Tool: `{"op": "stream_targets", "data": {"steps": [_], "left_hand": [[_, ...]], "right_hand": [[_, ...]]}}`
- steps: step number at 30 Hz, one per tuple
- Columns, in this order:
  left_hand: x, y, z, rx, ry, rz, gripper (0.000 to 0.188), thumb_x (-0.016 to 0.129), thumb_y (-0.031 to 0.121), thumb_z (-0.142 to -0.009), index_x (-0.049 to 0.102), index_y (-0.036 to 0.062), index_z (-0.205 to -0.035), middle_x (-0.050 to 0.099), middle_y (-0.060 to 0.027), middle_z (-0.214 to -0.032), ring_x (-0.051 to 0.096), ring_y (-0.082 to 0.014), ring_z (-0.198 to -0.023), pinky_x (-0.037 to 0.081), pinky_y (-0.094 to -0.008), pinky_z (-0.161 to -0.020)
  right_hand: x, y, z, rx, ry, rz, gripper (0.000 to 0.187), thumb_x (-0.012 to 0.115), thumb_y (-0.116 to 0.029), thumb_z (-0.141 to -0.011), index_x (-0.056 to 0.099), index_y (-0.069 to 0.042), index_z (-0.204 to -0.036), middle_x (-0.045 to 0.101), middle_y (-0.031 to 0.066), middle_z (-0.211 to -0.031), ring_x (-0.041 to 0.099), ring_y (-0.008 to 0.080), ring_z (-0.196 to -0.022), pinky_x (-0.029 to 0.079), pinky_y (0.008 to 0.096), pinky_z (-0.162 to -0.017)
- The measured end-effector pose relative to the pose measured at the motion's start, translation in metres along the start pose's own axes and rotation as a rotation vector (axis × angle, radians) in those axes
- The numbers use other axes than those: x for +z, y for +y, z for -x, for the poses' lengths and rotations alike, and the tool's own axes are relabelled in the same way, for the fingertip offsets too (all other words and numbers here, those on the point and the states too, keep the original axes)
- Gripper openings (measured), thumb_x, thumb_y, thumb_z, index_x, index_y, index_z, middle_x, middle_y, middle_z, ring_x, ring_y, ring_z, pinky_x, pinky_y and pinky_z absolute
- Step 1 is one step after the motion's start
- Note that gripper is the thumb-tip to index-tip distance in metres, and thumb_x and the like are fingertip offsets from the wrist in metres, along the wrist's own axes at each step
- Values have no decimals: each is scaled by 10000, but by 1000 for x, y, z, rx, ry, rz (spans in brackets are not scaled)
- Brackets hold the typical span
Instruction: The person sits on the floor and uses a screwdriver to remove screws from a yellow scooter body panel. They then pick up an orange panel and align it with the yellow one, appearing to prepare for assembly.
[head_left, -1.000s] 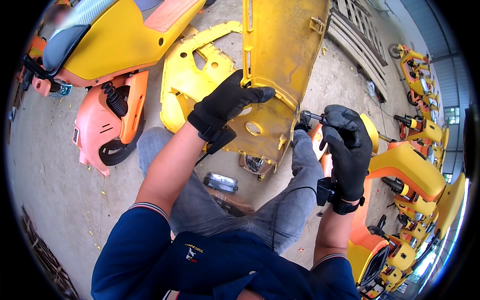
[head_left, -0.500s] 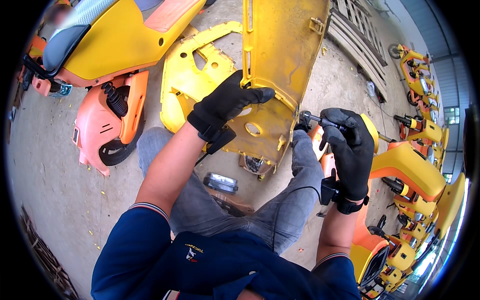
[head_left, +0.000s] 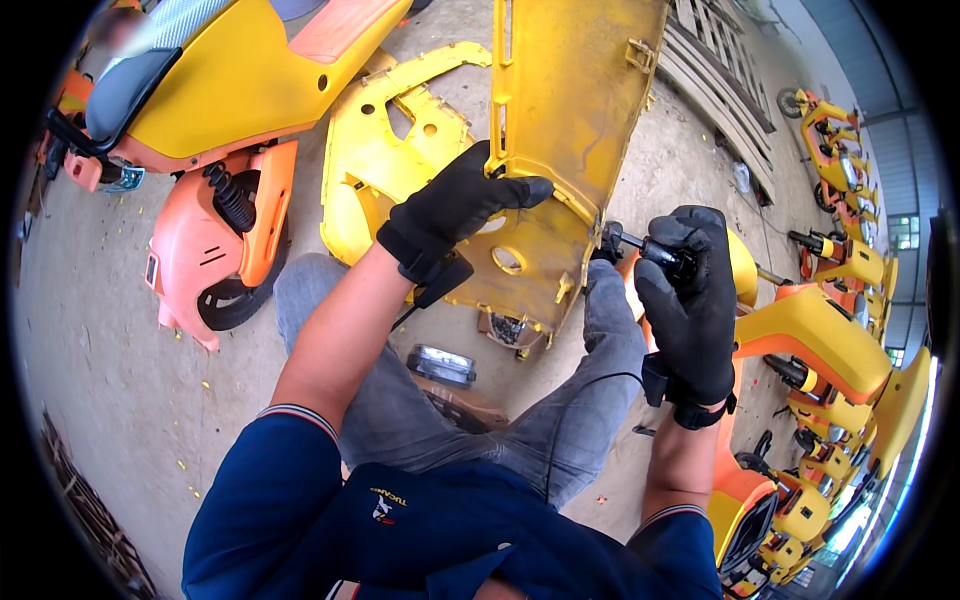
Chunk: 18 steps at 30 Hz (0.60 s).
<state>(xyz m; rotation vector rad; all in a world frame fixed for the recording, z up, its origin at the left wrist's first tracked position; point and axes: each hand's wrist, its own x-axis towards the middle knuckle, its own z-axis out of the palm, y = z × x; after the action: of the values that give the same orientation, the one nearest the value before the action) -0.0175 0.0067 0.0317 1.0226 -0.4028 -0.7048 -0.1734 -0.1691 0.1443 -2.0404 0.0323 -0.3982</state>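
Observation:
A large dusty yellow plastic body panel [head_left: 578, 105] stands tilted in front of me, its ribbed inner side facing me. My gloved left hand [head_left: 455, 205] is closed on the left edge of this panel, thumb lying across a raised rib. At the panel's right edge, my gloved right hand [head_left: 697, 300] is closed around the dark handle of a screwdriver [head_left: 633, 241]. Its metal shaft points left toward that edge, where a small black object hides the tip. Whether the tip touches a screw cannot be seen.
A second yellow panel [head_left: 365, 130] lies on the floor behind. To the left is a yellow and pink scooter [head_left: 225, 95]. A clear lamp unit [head_left: 441, 366] sits between my legs. Wooden pallets [head_left: 715, 95] lie at the far right, with several yellow scooters [head_left: 845, 175] along the right side.
My right hand has turned around the screwdriver's handle, its thumb now lower and its grip altered. The panel and my left hand have shifted very slightly to the right.

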Motion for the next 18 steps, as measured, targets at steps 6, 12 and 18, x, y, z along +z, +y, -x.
{"op": "stream_targets", "data": {"steps": [6,12,18], "left_hand": [[-1,-1,0,14,16,5,407,745,140,-839,595,-5,-1188,675,-48,-1036,615,-106,-931,493,-256,-841],[1,-1,0,11,3,-27,411,753,144,-832,598,-7,-1181,676,-46,-1028,615,-106,-925,493,-253,-836],[-1,-6,-2,23,-1,-19,424,757,168,-832,598,-7,-1183,675,-51,-1035,611,-108,-918,490,-260,-829]], "right_hand": [[-13,4,-4,-99,-113,304,217,627,31,-817,570,10,-1025,537,111,-982,599,186,-856,495,282,-730],[-10,-10,-4,83,-119,166,231,653,6,-818,570,11,-1034,550,104,-966,596,207,-808,492,308,-738],[-10,-5,-7,-175,-111,319,244,667,24,-802,569,19,-1026,558,116,-975,599,201,-809,494,305,-733]]}}
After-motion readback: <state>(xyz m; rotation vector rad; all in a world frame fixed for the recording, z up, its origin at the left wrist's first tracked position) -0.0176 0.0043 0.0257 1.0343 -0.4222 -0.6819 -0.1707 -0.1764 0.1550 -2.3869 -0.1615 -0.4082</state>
